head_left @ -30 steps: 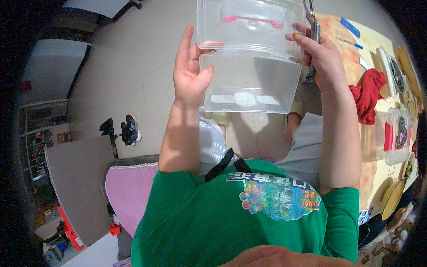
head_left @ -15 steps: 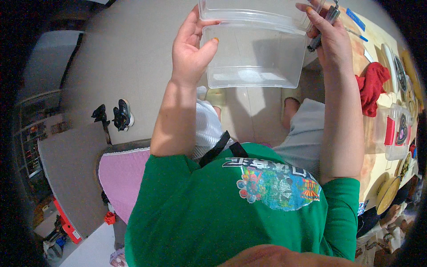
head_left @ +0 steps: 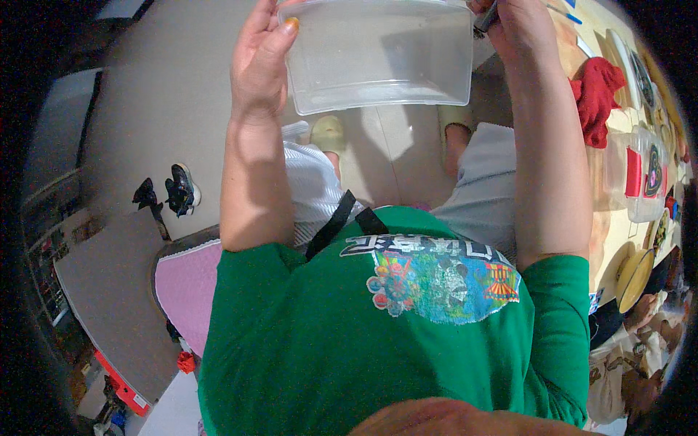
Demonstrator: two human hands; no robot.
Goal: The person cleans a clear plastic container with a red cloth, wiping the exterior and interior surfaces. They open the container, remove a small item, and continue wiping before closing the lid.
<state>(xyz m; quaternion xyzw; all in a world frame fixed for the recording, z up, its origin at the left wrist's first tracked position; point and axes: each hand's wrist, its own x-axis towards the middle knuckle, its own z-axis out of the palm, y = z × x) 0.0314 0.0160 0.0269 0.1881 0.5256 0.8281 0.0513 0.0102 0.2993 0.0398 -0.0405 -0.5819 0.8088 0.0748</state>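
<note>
A clear, rectangular plastic box point(head_left: 382, 91) is held up in front of me at the top of the head view, and the floor shows through it. My left hand point(head_left: 263, 62) grips its left end, thumb along the near side, with its fingers partly cut off by the upper edge. At the right end is my right hand point(head_left: 512, 29), also largely cropped. A slim dark grey tool point(head_left: 488, 19) sticks out of its grasp next to the box's corner; its exact kind is not clear.
On my right runs a pale table point(head_left: 603, 240) with a red cloth point(head_left: 598, 98), a clear container point(head_left: 646, 211) and a round yellowish lid-like disc point(head_left: 635, 280). Black shoes point(head_left: 181, 190) stand on the floor at left. A pink-covered seat point(head_left: 185, 283) is beside me.
The box and both hands have moved up and to the left in view, so the box's upper part is now cut off. Both hands stay at its ends.
</note>
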